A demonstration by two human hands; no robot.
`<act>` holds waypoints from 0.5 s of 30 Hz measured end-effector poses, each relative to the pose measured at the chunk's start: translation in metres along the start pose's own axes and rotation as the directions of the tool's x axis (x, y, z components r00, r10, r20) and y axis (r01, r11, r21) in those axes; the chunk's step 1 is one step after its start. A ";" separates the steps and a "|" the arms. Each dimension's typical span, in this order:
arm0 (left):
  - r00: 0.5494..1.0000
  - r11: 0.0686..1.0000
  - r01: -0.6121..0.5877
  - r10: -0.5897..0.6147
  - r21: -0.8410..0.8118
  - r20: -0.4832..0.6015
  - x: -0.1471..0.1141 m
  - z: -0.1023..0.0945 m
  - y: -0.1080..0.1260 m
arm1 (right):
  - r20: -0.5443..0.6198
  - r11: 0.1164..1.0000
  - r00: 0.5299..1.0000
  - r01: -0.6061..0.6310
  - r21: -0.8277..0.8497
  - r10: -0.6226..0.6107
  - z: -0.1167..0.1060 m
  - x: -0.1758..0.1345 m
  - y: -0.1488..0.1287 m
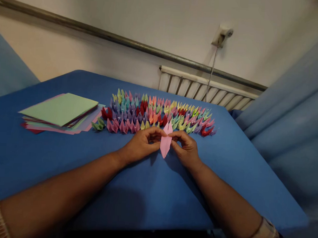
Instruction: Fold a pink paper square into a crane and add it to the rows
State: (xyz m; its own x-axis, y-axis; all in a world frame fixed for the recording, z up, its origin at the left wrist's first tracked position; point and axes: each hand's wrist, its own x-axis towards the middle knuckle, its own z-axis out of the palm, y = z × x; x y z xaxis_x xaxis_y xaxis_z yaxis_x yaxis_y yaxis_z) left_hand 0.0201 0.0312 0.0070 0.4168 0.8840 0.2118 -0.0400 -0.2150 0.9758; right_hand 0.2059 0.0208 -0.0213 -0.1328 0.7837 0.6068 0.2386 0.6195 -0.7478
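A pink folded paper [165,145], long and diamond-like with a split upper tip, is held up over the blue table between my two hands. My left hand [143,143] pinches its left edge between thumb and fingers. On the opposite edge, my right hand [185,148] grips it the same way. Just beyond the hands stand rows of small folded paper cranes [135,111] in many colours. The pink paper's upper tip overlaps the nearest row in view.
A stack of coloured paper sheets [60,109], light green on top, lies at the left of the blue table [113,201]. Behind are a radiator [187,81], a metal rail [110,36] and a wall socket with a cord [221,35]. A blue curtain [293,114] hangs at right.
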 end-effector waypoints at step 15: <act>0.980 0.990 0.138 -0.138 -0.015 -0.140 0.000 0.002 -0.003 | -0.048 0.912 0.948 -0.286 0.295 0.313 0.012 -0.002 -0.004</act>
State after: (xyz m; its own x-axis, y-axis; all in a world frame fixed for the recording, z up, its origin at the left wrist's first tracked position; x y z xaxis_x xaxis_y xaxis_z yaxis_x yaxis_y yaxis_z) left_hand 0.0215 0.0307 0.0042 0.2868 0.9546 0.0803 0.0039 -0.0849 0.9964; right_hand 0.1936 0.0171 -0.0233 -0.0048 0.9352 0.3542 -0.0281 0.3539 -0.9349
